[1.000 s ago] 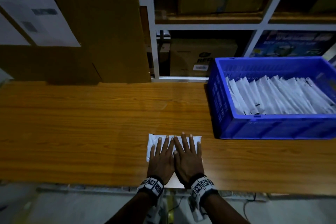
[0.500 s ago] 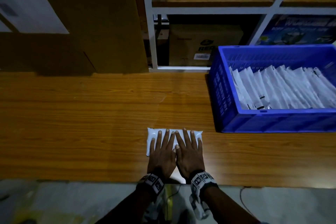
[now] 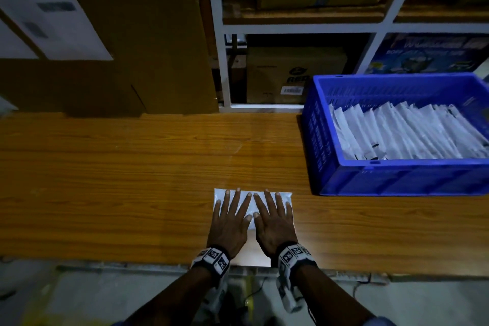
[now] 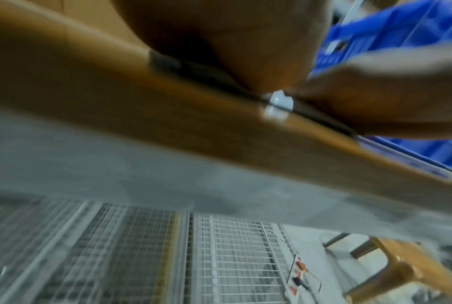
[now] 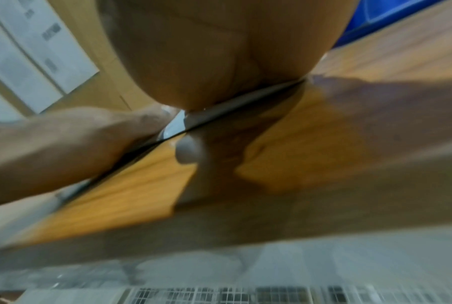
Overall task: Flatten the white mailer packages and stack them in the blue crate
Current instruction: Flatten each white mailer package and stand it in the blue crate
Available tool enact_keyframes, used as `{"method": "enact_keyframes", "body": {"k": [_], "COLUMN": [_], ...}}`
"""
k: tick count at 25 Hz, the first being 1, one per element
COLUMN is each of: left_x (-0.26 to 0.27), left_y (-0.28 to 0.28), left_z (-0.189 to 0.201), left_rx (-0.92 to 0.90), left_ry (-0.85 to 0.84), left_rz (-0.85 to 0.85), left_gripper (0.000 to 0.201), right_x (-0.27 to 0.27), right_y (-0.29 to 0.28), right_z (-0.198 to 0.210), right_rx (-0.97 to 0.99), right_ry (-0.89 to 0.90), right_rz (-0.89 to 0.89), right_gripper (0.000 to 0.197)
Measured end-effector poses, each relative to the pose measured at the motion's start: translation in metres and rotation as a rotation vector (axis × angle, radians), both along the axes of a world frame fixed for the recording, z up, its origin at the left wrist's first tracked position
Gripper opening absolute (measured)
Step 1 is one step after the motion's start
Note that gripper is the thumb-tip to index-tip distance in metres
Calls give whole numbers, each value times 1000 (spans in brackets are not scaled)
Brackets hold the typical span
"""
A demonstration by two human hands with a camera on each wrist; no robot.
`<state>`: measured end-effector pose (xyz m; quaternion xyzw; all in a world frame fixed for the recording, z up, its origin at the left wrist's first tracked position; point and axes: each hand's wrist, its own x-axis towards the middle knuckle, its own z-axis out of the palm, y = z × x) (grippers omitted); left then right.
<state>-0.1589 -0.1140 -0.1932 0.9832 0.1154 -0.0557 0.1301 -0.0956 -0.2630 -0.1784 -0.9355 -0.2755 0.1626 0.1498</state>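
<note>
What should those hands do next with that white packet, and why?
Probably lift it and carry it right to the crate. Both the left hand and right hand press flat on the mailer, which already looks flat, and other mailers stand filed there.

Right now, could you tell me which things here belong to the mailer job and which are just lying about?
Part of the job:
- white mailer, flat on the wooden table
- left hand and right hand, pressing it with straight fingers
- blue crate
- stacked mailers inside it

Just lying about:
- cardboard box on the white shelving
- printed blue box
</note>
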Motion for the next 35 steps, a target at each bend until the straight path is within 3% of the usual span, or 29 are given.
{"method": "enact_keyframes", "body": {"k": [7,14,20,26,31,35], "left_x": [1,1,-1,-5,-4,-4], "left_y": [2,3,5,0,0,-1], "left_z": [-9,-15,-7,-12,-7,9], "left_rx": [-28,-54,11,-53,-99,-271], "left_ry": [-28,-62,-83,-42,0,-34], "left_rz": [18,20,-27,32,21,133], "left_gripper": [56,57,58,59,60,73], "right_x": [-1,-1,9,14,40,53], "right_y": [11,12,13,13,13,22], "right_z": [11,-5,-1,13,38,58], "right_rx": [30,-22,-41,-131,-238,-259], "right_ry": [-86,-41,9,113,228,34], "right_rz": [-24,-57,-22,52,114,174], "right_gripper": [53,55,53,55,80,103]}}
